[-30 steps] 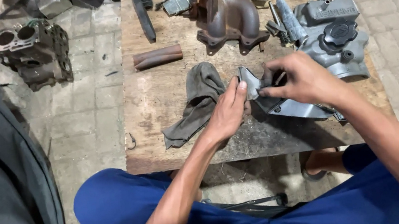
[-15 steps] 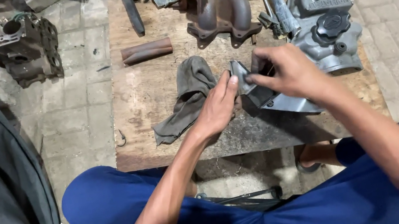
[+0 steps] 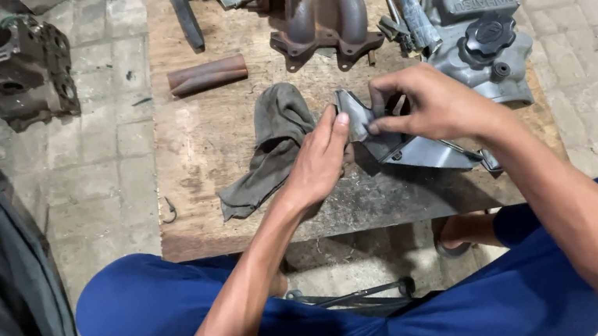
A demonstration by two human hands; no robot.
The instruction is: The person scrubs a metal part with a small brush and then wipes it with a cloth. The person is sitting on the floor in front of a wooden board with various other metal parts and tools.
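Note:
A grey metal bracket (image 3: 413, 151) lies on a low wooden board (image 3: 215, 133) in front of me. My right hand (image 3: 432, 105) grips its upper end from above, fingers pinched around the metal. My left hand (image 3: 321, 158) holds the bracket's left edge, fingertips pressed against it. A dirty grey rag (image 3: 268, 149) lies just left of my left hand, touching the bracket's side.
A grey valve cover (image 3: 480, 30) with a black cap, a rusty exhaust manifold (image 3: 319, 11) and a rusty pipe piece (image 3: 208, 75) sit on the board. An engine block (image 3: 11, 65) stands on the paving at left. My blue-trousered legs frame the board's near edge.
Both hands stayed on the bracket and shifted slightly upward in view as the camera tilted. My right fingers have regripped the bracket's top end.

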